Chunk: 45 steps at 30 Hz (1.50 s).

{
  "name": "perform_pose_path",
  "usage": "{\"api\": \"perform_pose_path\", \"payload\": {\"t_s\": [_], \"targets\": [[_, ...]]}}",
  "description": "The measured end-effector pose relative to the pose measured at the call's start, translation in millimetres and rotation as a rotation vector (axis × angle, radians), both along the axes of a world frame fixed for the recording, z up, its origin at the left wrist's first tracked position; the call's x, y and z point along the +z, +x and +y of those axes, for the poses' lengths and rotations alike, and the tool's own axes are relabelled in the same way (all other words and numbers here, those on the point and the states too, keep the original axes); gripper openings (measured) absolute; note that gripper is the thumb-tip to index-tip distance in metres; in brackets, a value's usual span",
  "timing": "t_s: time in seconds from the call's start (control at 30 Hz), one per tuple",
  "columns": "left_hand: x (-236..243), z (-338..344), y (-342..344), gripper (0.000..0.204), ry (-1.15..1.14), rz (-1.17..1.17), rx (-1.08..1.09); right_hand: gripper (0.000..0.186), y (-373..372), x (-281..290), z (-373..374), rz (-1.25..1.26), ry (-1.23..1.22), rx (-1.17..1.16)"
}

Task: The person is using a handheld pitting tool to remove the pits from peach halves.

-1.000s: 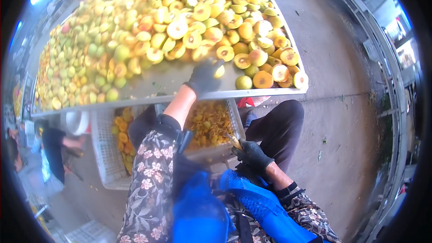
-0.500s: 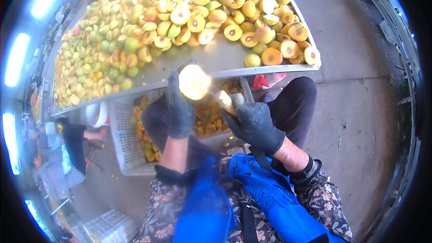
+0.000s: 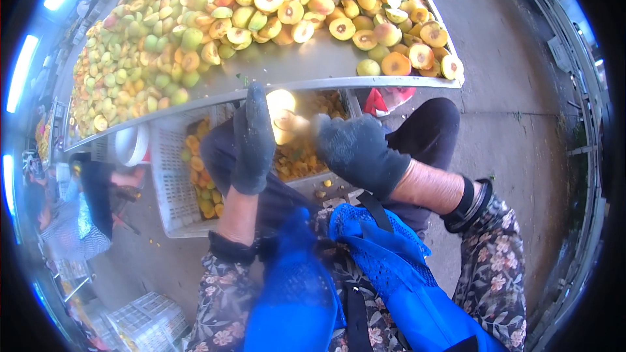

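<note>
My left hand (image 3: 252,143), in a dark grey glove, is upright with its fingers closed around a peach half (image 3: 281,102) washed out by glare. My right hand (image 3: 360,155), gloved the same way, is closed on a tool with a pale handle (image 3: 301,122). The tool's tip meets the peach half, but blur and glare hide its shape. Both hands are just in front of a metal-edged table (image 3: 287,88) heaped with halved peaches (image 3: 290,12), several with stones showing.
Under the table, between my knees, a white plastic crate (image 3: 166,179) holds peach pieces (image 3: 207,197). A white bucket (image 3: 132,145) stands left of it. A red and white bag (image 3: 389,99) lies by my right knee. Another person (image 3: 91,205) sits at the left, near another white crate (image 3: 149,319).
My right hand has turned and its forearm has swung outward to the right. The tool's handle now lies flatter and closer to the peach half. My left hand has shifted slightly left.
</note>
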State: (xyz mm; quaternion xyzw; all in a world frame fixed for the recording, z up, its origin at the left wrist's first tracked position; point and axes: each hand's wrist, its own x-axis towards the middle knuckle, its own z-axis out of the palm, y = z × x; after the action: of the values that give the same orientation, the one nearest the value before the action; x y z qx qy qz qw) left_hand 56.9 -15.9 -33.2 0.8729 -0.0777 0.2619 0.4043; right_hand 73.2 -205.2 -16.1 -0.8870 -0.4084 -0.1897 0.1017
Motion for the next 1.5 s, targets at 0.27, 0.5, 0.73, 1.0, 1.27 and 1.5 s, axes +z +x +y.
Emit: {"api": "perform_pose_path", "payload": {"t_s": [0.27, 0.5, 0.73, 1.0, 1.27, 1.5], "targets": [[27.4, -9.9, 20.9, 0.040, -0.337, 0.280, -0.163, 0.032, 12.0, -34.3, -2.2, 0.370, 0.209, 0.165], [25.6, -37.3, -6.3, 0.048, -0.426, 0.102, 0.020, 0.024, -13.8, -31.5, 5.6, 0.855, 0.482, 0.105], [33.4, -34.4, -2.6, 0.056, -0.630, 0.126, -0.040, 0.021, -15.6, -30.8, 5.5, 1.197, 0.771, 0.266], [42.9, -13.7, 11.5, 0.068, -0.531, 0.247, -0.339, 0.014, -15.2, -4.0, -0.3, 1.628, 0.825, 0.238], [15.5, -31.9, 24.6, 0.066, -1.561, 0.253, -0.492, 0.015, -11.0, -58.9, 10.0, 2.118, 1.147, 0.588], [-5.7, -0.5, 20.1, 0.061, -1.453, 0.196, -0.139, 0.022, -0.5, -96.6, -24.2, 0.352, 0.013, -0.084]]}}
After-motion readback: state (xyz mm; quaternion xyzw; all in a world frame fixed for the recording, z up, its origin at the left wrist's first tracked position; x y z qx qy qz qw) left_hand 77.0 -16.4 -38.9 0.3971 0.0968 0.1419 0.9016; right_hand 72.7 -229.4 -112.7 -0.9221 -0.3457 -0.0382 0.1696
